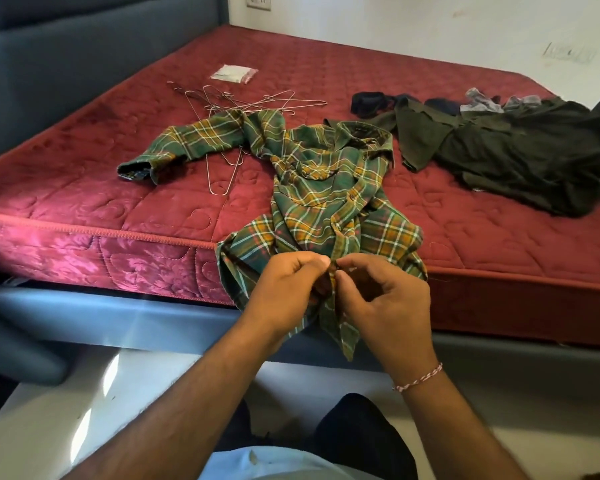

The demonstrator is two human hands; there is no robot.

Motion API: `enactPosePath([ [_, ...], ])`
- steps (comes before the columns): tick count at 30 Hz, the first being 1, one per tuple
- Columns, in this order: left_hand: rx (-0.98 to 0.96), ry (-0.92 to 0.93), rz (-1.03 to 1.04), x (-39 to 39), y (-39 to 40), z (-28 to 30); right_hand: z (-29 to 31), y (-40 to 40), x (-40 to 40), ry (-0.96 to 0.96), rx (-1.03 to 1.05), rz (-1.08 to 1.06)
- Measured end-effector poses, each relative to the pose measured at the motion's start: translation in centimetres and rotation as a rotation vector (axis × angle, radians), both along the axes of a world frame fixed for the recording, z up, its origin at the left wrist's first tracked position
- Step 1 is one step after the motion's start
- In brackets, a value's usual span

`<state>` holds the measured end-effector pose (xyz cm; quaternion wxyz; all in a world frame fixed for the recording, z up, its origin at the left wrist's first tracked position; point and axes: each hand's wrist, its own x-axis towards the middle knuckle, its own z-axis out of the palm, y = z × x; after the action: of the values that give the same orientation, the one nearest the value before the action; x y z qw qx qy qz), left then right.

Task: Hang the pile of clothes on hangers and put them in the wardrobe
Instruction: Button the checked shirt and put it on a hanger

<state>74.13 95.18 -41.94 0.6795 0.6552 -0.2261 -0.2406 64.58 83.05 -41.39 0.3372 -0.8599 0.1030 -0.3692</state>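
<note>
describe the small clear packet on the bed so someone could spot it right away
Start at the red mattress and look toward its far side near the grey headboard. Just beyond the wire hangers lies the packet, alone. It is the only flat, whitish plastic thing there.

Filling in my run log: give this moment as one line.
step: buttoning | both hands pinch green plaid flannel shirt front at hem | wire metal hangers unused on red quilted mattress

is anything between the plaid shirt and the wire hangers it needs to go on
Nothing blocks it. The plaid shirt lies on the mattress with one sleeve draped over the wire hangers. Both hands, left and right, pinch its lower front.
</note>
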Motion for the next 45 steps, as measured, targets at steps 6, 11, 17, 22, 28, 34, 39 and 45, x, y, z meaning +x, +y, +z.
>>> enactPosePath([
  [6,-0.005,-0.084,0.073,-0.4,-0.2,-1.4,-0.3,0.9,-0.1,0.038,0.134,-0.070],
  [11,-0.089,-0.004,0.065,-0.9,-0.2,-1.2,-0.4,1.1,-0.1,0.060,1.253,0.127],
  [17,-0.172,0.114,0.129,-1.1,0.0,-1.1,-4.5,2.1,-2.4,0.061,0.623,0.257],
  [22,-0.083,-0.133,0.049,-1.6,1.9,-4.4,-5.2,2.3,-2.1,0.031,0.770,0.073],
  [28,0.375,-0.816,0.203,-1.3,3.1,-9.2,-3.9,2.1,-2.5,0.003,0.981,0.224],
  [34,0.093,-0.569,0.296,0.4,5.3,-8.0,-2.8,0.9,-3.9,0.038,0.770,0.167],
  [39,0.037,-0.627,0.324,1.5,8.2,-5.3,-1.8,-1.0,-5.1,0.150,0.670,0.139],
  [45,0.046,-0.694,0.441,-1.6,7.6,-3.6,-0.5,0.8,-4.8,0.136,0.757,0.170],
])
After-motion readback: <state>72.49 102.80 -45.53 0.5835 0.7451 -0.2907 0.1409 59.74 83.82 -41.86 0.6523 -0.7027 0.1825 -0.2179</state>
